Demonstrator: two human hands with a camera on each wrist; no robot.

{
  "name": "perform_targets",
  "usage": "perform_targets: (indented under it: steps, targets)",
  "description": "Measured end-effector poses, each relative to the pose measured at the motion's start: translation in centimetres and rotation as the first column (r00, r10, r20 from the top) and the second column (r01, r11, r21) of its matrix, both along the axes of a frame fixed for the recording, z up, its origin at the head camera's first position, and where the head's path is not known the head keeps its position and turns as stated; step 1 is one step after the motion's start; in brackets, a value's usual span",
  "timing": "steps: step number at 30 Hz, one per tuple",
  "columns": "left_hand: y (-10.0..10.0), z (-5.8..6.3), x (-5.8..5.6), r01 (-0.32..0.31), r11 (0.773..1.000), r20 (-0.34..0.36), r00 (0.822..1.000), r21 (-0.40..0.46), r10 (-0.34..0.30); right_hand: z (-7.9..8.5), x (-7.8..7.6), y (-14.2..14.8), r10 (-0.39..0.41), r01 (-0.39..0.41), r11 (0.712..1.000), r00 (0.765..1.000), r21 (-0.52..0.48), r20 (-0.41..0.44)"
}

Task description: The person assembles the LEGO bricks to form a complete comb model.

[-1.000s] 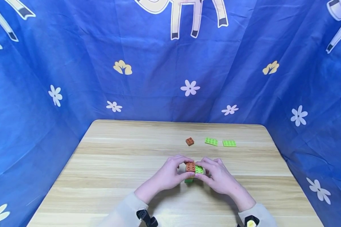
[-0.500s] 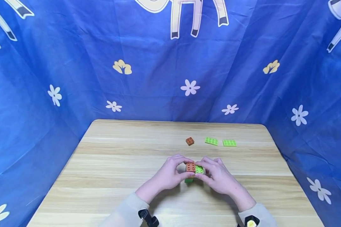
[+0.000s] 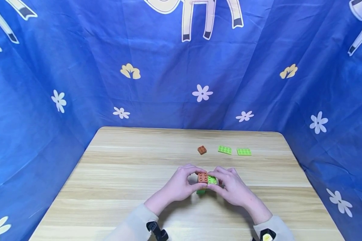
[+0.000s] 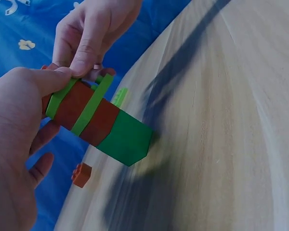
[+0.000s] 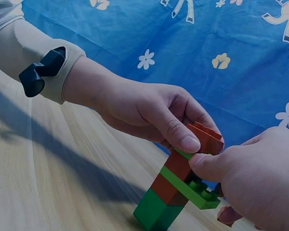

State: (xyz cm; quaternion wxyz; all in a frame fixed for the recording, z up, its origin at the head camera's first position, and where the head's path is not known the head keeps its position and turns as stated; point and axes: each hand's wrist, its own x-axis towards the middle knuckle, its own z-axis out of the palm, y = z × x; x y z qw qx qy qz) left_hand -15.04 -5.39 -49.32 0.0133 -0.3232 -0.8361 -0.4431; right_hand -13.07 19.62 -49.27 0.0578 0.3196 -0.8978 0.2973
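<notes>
So that it is presumably kept steady, the upright stack of red-brown, light-green and dark-green plastic bricks (image 4: 100, 126), apparently standing on the pale wooden tabletop (image 3: 123, 167), is pinched near its top by left hand (image 3: 180, 184) and right hand (image 3: 231, 187) together.

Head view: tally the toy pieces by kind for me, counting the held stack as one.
Stack: 1
Loose brown brick: 1
Loose green plates: 2
Total: 4
</notes>
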Motion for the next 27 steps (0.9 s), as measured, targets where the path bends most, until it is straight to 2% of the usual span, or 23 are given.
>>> perform_targets:
  steps: [5, 8, 12, 21, 27]
  targets:
    - [0.1, 0.1, 0.0, -0.013, 1.000, -0.011, 1.000, -0.002, 0.013, 0.0, 0.0, 0.0, -0.005, 0.005, 1.000, 1.000, 0.008, -0.004]
    - [0.2, 0.2, 0.1, -0.029, 1.000, 0.006, 1.000, -0.010, 0.029, -0.2, -0.1, 0.0, -0.002, 0.002, 1.000, 1.000, 0.012, -0.016]
    - [0.3, 0.2, 0.0, -0.028, 0.999, 0.031, 0.999, 0.023, 0.027, -0.2, -0.1, 0.1, 0.001, -0.001, 1.000, 1.000, 0.008, -0.016]
    - [0.6, -0.9, -0.1, -0.042, 0.994, 0.081, 0.996, 0.102, 0.034, -0.1, -0.1, 0.1, 0.000, 0.000, 1.000, 1.000, -0.003, 0.004]
    - [0.7, -1.3, -0.2, -0.029, 0.990, 0.076, 0.997, 0.137, 0.019, -0.1, -0.2, 0.1, 0.008, -0.008, 1.000, 1.000, -0.014, 0.023]
